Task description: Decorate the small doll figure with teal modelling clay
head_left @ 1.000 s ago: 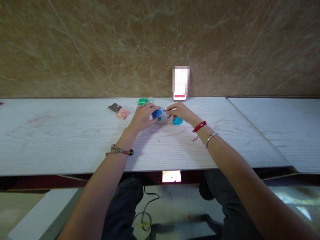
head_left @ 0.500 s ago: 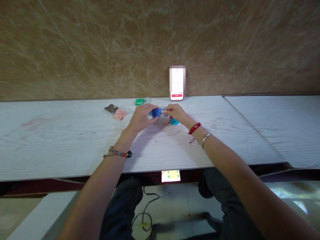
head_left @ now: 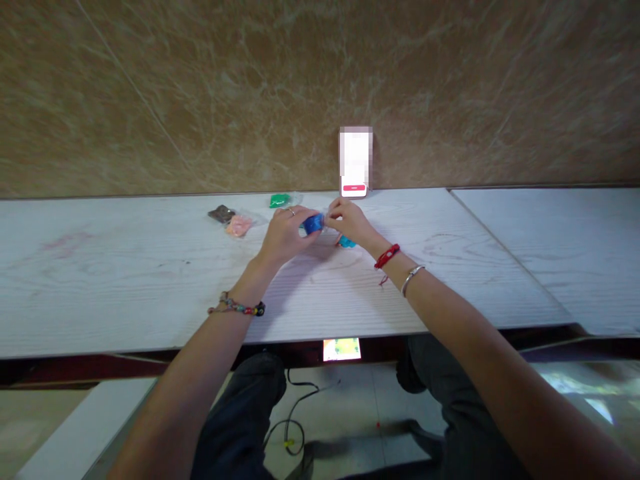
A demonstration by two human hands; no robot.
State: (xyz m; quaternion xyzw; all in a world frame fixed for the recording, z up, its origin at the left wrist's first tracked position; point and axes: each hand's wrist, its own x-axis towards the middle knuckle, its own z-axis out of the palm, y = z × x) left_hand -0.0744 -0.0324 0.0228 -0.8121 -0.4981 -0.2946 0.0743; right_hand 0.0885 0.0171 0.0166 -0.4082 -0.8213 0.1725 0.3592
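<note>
A clear plastic packet of blue clay-like stuff (head_left: 313, 224) is held between my two hands above the white table. My left hand (head_left: 287, 233) grips its left side, thumb below and fingers above. At the packet's right end, the fingertips of my right hand (head_left: 349, 221) pinch the clear wrapper. A light-blue lump (head_left: 346, 241) lies on the table just under my right hand, partly hidden by it. Beyond my left hand rests a green packet (head_left: 280, 200). Further left, a pink packet (head_left: 239, 225) touches a dark brown packet (head_left: 221, 213).
A phone (head_left: 354, 163) with a lit screen leans against the brown marbled wall (head_left: 200, 87) behind the white table (head_left: 125, 280). Below the table's front edge a second lit screen (head_left: 342, 349) shows. A black cable (head_left: 295, 420) lies on the floor between my legs.
The blue packet stays between both hands while its wrapper end shifts in my right fingers. The whole view has moved slightly; the other packets lie where they were.
</note>
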